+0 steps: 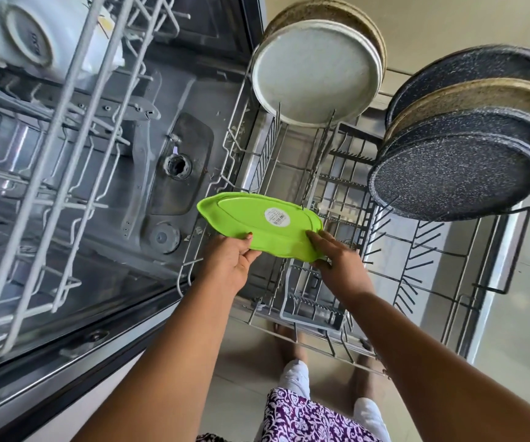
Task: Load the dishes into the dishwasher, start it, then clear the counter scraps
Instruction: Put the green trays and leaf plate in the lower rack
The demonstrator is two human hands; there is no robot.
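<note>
Hands hold one dish over the pulled-out lower rack (337, 301). Left hand (230, 261) pinches the near edge of the green leaf-shaped plate (259, 226), thumb on top; right hand (340, 261) clasps its right tip, fingers (316, 239) laid over the rim. Plate is underside up, sticker showing, nearly flat, long axis running left to right between the two grips. Open tines lie directly beneath and beyond it. Judgement: it must tip onto edge to slot in. Farther back, a grey plate (316, 73) stands racked; speckled dark plates (456, 177) stand at far right.
</note>
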